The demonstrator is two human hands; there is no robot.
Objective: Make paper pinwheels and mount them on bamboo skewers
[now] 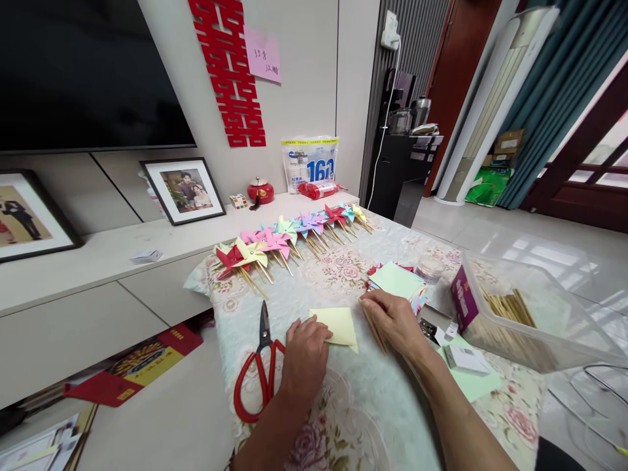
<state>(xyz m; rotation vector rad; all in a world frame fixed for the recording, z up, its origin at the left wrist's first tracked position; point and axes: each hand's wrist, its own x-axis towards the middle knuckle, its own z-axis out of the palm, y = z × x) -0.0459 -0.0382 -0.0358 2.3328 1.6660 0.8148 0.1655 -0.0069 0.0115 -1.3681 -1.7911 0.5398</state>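
A: Where is the pale yellow, four-sided sheet of paper [339,327] being steadied?

B: On the flower-patterned, cloth-covered counter [366,405], its left edge being covered by the fingers of the left hand [309,347]. Whether that grip is being closed on the paper cannot be told.

A: And the thin, tan wooden sticks [377,335]?

B: They are being pictured just right of the paper, their long axis being slanted: the far end toward the left, the near end toward the right. The right hand [390,320] is being placed nearer to them, at their far end.

A: How is its grip being set?

B: Fingers are being curled nearly together; whether any stick is being clasped cannot be told.
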